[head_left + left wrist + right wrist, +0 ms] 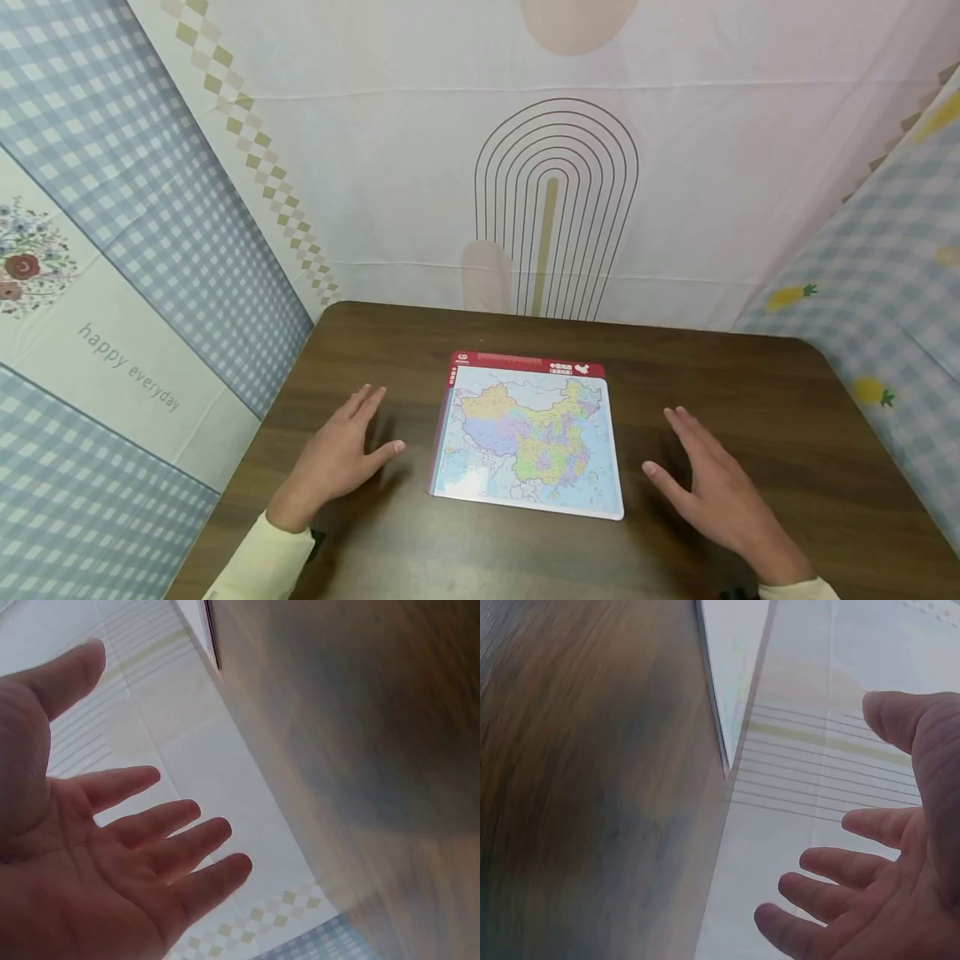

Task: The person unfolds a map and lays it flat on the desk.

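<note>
A flat map board of China with a red top strip lies on the dark wooden table. To its left is my left hand, fingers extended and thumb apart, touching nothing that I can see. My right hand is held the same way on the board's right side, a gap between it and the board. Seen from the left wrist, the palm of the left hand faces the camera with nothing in it. The right wrist view shows the right hand with spread fingers, and the map board edge-on.
Behind the table hangs a white cloth printed with arches and diamonds. A blue checked cloth with a floral panel covers the left side. On the right hangs another checked cloth with yellow fruit prints.
</note>
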Motion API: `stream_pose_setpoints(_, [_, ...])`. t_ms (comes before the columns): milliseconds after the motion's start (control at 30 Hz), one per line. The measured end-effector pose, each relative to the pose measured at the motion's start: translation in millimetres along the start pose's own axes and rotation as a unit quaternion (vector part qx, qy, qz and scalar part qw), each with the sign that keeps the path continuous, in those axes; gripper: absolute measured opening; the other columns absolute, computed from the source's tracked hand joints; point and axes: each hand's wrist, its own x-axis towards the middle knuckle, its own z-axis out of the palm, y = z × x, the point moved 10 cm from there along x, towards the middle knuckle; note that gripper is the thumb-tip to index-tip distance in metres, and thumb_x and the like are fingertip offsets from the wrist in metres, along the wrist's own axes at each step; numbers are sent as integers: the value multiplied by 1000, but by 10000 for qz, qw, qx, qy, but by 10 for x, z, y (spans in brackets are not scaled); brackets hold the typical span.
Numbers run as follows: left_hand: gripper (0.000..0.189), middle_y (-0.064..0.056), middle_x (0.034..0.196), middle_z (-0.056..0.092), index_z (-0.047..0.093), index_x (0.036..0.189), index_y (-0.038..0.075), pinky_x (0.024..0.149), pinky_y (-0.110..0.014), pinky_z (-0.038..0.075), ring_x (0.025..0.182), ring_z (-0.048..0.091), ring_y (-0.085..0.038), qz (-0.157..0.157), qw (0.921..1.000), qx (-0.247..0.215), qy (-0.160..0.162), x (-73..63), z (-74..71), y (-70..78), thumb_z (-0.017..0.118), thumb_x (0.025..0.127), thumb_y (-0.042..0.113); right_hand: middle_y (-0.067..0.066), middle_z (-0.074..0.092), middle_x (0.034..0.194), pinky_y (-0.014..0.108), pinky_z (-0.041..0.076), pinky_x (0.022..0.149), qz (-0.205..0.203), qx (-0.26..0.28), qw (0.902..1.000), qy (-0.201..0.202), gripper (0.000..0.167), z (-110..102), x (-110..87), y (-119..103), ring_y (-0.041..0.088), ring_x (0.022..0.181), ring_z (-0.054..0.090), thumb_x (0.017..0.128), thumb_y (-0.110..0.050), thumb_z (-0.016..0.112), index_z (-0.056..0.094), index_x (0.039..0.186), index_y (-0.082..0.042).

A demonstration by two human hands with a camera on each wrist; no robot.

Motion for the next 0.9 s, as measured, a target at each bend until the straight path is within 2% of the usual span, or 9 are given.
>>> stream_pose_setpoints(200, [85, -27, 165, 39, 38, 161, 1, 113, -66, 44, 146, 47, -49, 205, 9981, -547, 206, -34, 39, 161, 82, 94, 32, 30, 42, 161, 72, 47, 101, -264, 201, 9985, 444, 84, -51, -6, -112, 54, 139, 50, 99, -42, 75, 36, 162, -4])
stream_pose_setpoints(333, [78, -25, 157, 51, 46, 156, -1, 110, -57, 51, 141, 54, -44, 373, 9940, -997, 243, -59, 107, 271, 84, 92, 23, 28, 49, 156, 62, 56, 96, -211, 297, 9982, 467, 80, -44, 9, -159, 48, 130, 61, 97, -38, 78, 42, 159, -3])
stream_pose_setpoints(400, [74, -23, 152, 55, 50, 154, -1, 105, -52, 55, 136, 59, -41, 283, 9902, -1350, 207, -62, 155, 285, 85, 91, 19, 28, 51, 154, 58, 58, 95, -169, 353, 9984, 414, 79, -21, 23, -172, 46, 126, 64, 96, -37, 79, 43, 158, -4])
stream_pose_setpoints(500, [70, -20, 147, 59, 54, 150, 1, 99, -42, 59, 130, 64, -37, -31, 9805, -1966, 76, -56, 255, 264, 86, 89, 12, 27, 57, 149, 53, 59, 94, -193, 454, 9981, 380, 77, 23, 42, -205, 43, 123, 67, 95, -33, 82, 47, 156, -3])
stream_pose_setpoints(633, [68, -16, 145, 61, 59, 147, 3, 97, -36, 60, 129, 65, -34, -355, 9679, -2489, -80, -39, 397, 258, 87, 86, 7, 24, 62, 144, 46, 61, 92, -302, 582, 9970, 417, 74, 92, 61, -267, 39, 122, 68, 90, -24, 86, 52, 152, -1])
stream_pose_setpoints(767, [64, -17, 140, 63, 62, 143, 1, 92, -33, 61, 126, 66, -35, -342, 9613, -2728, -195, -18, 502, 322, 87, 85, 2, 20, 65, 141, 40, 62, 89, -355, 735, 9955, 487, 70, 174, 59, -331, 36, 119, 70, 86, -18, 90, 59, 146, -2])
stream_pose_setpoints(900, [64, -18, 136, 64, 61, 143, -2, 91, -31, 61, 124, 66, -36, -293, 9607, -2738, -341, -19, 590, 386, 86, 85, 0, 18, 68, 138, 35, 63, 86, -356, 1002, 9934, 434, 65, 289, 46, -381, 34, 118, 71, 83, -14, 92, 64, 141, -1])
